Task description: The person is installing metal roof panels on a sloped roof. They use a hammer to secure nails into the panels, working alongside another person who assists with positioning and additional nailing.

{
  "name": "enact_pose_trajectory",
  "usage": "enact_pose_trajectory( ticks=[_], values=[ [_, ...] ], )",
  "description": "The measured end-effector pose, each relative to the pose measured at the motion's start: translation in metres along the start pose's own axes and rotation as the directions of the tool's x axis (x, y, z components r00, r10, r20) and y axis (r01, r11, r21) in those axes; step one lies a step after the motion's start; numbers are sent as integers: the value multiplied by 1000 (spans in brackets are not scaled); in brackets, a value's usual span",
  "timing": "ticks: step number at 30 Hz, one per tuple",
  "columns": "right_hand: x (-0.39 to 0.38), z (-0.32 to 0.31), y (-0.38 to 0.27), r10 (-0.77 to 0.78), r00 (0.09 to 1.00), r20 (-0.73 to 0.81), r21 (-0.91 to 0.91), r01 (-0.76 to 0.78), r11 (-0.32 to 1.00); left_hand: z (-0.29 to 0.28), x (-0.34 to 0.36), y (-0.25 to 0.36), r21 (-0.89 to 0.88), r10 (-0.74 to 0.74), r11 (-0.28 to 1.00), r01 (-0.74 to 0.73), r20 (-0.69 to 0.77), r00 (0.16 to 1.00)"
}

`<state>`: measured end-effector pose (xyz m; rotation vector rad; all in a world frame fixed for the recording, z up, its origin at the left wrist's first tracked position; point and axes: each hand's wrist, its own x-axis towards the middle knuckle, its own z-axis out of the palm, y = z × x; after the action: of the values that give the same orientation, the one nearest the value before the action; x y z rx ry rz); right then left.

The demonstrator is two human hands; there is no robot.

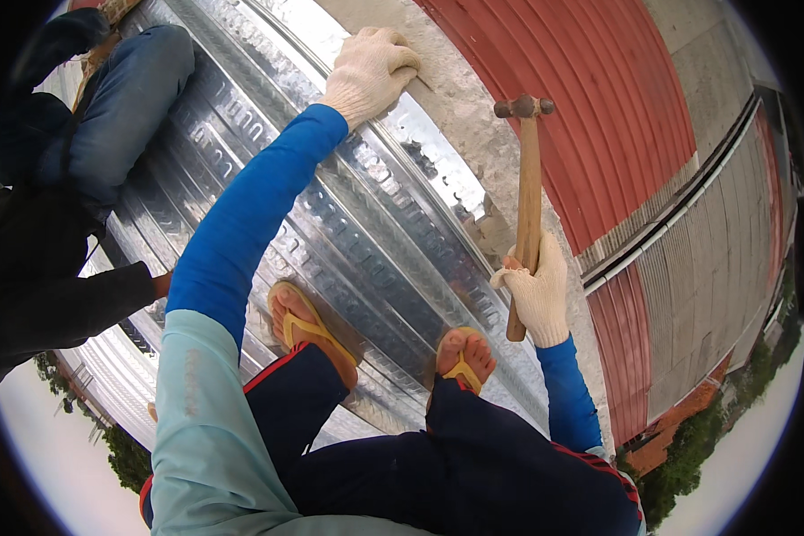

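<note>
My left hand (369, 76), in a cream knitted glove, rests at the upper edge of a ribbed, shiny metal sheet (389, 259) beside a rough concrete strip (456, 125). Its fingers are curled and bent down; whatever they may hold is hidden. At the right, my right hand (540, 295), also gloved, grips the wooden handle of a hammer (529, 188) over the concrete strip. The hammer's dark metal head points toward the top of the view.
My sandaled feet (308, 330) stand on the metal sheeting. Another person in jeans (129, 107) and a dark-sleeved person's arm (107, 304) are at the left. Red and grey corrugated roofs (598, 107) lie beyond the concrete edge, with treetops (706, 438) at lower right.
</note>
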<state>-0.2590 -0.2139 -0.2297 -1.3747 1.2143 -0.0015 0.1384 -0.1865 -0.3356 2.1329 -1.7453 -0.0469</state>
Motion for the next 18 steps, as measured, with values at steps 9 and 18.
enact_pose_trajectory(
  ticks=[9, 18],
  values=[
    [32, 9, -9, -327, 944, 41, -323, 322, 890, -2, -19, -13, -61, 81, 995, -82, -32, 996],
    [51, 29, -27, -334, 939, 80, -360, 340, 869, -12, -31, -3, 125, 206, 969, -212, 60, 977]
  ],
)
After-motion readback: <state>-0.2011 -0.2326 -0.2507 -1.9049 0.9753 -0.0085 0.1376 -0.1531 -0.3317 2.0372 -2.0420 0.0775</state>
